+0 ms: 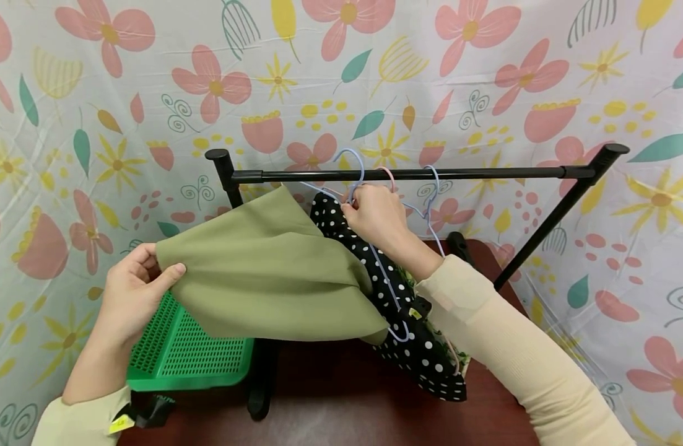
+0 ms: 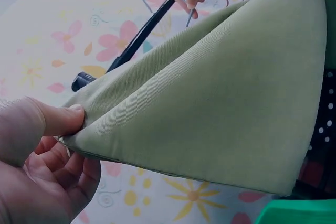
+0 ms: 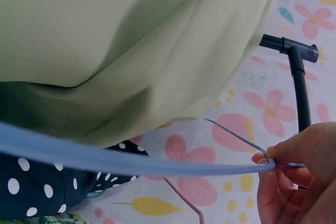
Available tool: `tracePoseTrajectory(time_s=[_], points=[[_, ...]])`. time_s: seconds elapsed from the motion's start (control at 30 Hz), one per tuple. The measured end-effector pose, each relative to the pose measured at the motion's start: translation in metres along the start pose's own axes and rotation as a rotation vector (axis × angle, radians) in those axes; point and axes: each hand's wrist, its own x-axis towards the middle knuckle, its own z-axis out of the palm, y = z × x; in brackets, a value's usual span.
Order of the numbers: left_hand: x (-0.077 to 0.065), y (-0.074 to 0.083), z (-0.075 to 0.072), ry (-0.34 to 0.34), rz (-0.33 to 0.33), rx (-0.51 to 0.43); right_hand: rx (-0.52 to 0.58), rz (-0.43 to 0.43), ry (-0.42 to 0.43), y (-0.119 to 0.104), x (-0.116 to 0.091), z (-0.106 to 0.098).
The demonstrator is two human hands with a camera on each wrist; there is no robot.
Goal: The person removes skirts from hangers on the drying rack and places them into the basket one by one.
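An olive green garment (image 1: 263, 272) is stretched sideways in front of the rack. My left hand (image 1: 124, 294) pinches its left edge between thumb and fingers, as the left wrist view also shows. At the rack's bar, my right hand (image 1: 377, 214) grips the neck of a blue hanger (image 1: 361, 170), just below the hook. In the right wrist view one arm of this blue hanger (image 3: 136, 163) runs from the fingers toward the green cloth, which hides part of the frame. Behind it hangs a black garment with white polka dots (image 1: 430, 365).
A black rack bar (image 1: 486, 174) spans the back, with a pink hanger hook (image 1: 390, 175) and another blue hanger (image 1: 433, 186) on it. A green plastic basket (image 1: 187, 382) stands at lower left on the dark red table (image 1: 330, 402). A flowered curtain (image 1: 341, 80) hangs behind.
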Motion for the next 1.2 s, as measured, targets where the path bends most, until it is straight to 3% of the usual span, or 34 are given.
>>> tracePoseTrajectory(time_s=[0.13, 0.4, 0.73, 0.9, 1.07, 1.2], points=[[0.0, 0.005, -0.007, 0.03, 0.011, -0.009, -0.005, 0.017, -0.005, -0.001, 0.0, -0.002], [0.002, 0.011, -0.024, 0.106, 0.042, -0.119, -0.003, 0.036, 0.003, -0.002, -0.001, -0.004], [0.008, 0.016, -0.032, 0.185, -0.004, -0.09, 0.023, -0.024, 0.014, -0.002, -0.004, -0.004], [0.011, 0.017, -0.036, 0.213, -0.071, -0.043, 0.019, -0.027, 0.009, -0.003, -0.004, -0.003], [0.013, 0.017, -0.041, 0.216, -0.146, 0.12, 0.017, -0.029, 0.006, -0.004, -0.005, -0.003], [0.014, 0.016, -0.044, 0.227, -0.159, 0.206, 0.014, -0.03, 0.001, -0.005, -0.005, -0.004]])
